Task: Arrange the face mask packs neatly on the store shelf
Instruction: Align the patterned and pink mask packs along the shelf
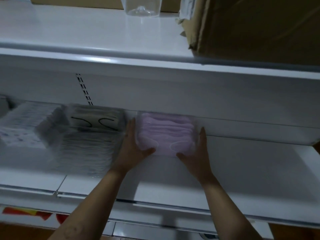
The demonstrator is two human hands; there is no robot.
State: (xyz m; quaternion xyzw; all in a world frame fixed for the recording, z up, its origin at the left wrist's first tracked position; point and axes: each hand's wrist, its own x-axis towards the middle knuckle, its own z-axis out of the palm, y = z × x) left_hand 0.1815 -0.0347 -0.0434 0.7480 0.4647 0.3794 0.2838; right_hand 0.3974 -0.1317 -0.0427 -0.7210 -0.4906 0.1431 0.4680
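Squaring stock on a white store shelf [242,161], grey mask packs [86,146] just left of the lilac mask pack [164,132]. Pressing that pack's sides with flat left hand [133,144] and right hand [197,149], thumbs at its front. Next, likely: nudging it flush leftward.

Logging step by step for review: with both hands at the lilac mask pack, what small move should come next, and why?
Probably slide the lilac pack a little leftward toward the black-looped pack. The left hand and right hand flank it with straight fingers, its rear looks near the back wall, and a gap separates it from that neighbour.
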